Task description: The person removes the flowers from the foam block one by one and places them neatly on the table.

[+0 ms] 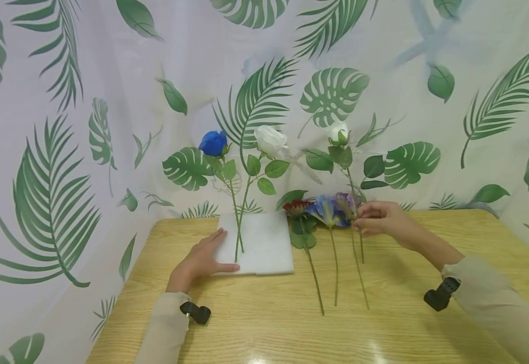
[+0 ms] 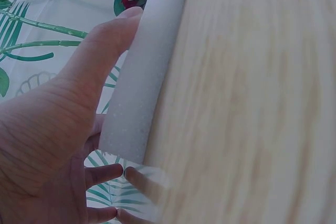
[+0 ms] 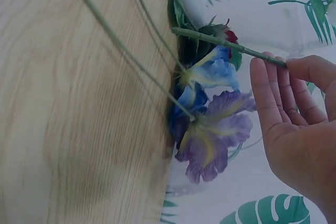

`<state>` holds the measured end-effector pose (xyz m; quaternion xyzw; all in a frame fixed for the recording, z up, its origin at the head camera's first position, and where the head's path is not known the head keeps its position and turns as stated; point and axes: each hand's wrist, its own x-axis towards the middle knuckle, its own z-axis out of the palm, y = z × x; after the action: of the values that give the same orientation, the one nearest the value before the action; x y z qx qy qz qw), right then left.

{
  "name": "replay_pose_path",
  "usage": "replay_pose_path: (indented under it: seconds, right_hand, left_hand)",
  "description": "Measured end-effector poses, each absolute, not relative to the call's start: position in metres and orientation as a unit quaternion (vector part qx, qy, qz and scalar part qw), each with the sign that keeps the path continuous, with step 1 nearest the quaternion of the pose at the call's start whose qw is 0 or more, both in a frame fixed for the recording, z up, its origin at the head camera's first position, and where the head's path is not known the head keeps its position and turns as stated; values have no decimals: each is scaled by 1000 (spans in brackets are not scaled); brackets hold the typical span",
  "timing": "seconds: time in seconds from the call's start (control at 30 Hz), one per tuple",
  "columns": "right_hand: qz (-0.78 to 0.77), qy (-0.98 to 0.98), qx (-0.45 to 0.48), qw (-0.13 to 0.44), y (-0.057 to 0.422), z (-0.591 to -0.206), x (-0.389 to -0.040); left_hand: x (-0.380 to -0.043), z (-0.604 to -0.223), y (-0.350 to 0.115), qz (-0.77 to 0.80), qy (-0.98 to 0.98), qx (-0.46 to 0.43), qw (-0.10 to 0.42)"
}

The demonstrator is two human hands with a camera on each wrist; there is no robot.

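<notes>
A white foam block (image 1: pixel 269 247) lies on the table with a blue rose (image 1: pixel 213 143) and a white rose (image 1: pixel 270 140) standing in it, their stems crossing. At its left front corner rests my left hand (image 1: pixel 202 255), thumb along the front edge and fingers at the left side. My right hand (image 1: pixel 389 222) pinches the stem of a second white rose (image 1: pixel 338 132) between thumb and fingertips, holding it upright with the bloom high. The stem's lower end (image 3: pixel 181 31) points over the lying flowers in the right wrist view.
Right of the block lie a red flower (image 1: pixel 297 207), a blue flower (image 1: pixel 325 210) and a purple flower (image 1: pixel 347 205), stems toward the table's front. A white leaf-printed cloth (image 1: pixel 264 60) hangs behind the wooden table (image 1: pixel 255 313).
</notes>
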<state>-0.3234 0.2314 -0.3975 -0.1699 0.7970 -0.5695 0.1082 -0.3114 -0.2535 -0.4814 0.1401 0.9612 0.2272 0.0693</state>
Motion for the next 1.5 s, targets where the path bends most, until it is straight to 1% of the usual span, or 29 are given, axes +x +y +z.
replay_pose_path:
  seconds: [0.5, 0.8, 1.17, 1.33, 1.5]
  right_hand:
    - [-555, 805, -150, 147, 270, -402, -310]
    - [-540, 815, -151, 146, 287, -405, -304]
    - [-487, 837, -163, 190, 308, -409, -298]
    - [-457, 850, -163, 203, 312, -412, -294]
    - [-459, 848, -158, 212, 315, -418, -292]
  left_hand:
    - [-312, -483, -254, 228, 961, 144, 65]
    - [-313, -484, -254, 235, 959, 141, 67]
    - [-314, -484, -255, 230, 960, 144, 68]
    - [-315, -486, -254, 226, 961, 145, 66]
    - [-315, -487, -255, 225, 961, 145, 63]
